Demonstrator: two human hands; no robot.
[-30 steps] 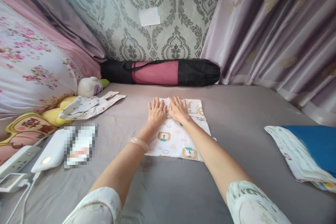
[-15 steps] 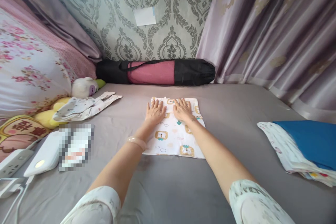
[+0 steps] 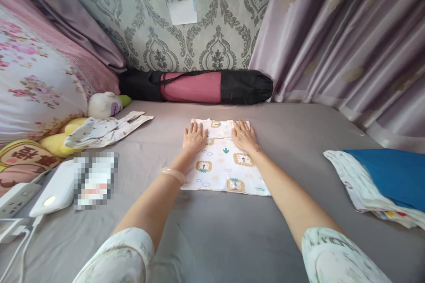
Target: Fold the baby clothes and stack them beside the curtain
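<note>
A white cloth printed with lion faces lies on the grey sheet, its far edge folded over in a band. My left hand rests flat on the band's left end, fingers spread and pointing away from me. On the right end of that band lies my right hand, palm down with its fingers apart. Neither hand grips the fabric.
A black and pink rolled bag lies along the wall. Folded cloths, a blue one on top, sit at the right. To the left are plush toys, a small patterned garment, a white device and a power strip.
My right hand has slid right along the folded band, uncovering its middle. My left hand stays at the left end. The view has tilted slightly.
</note>
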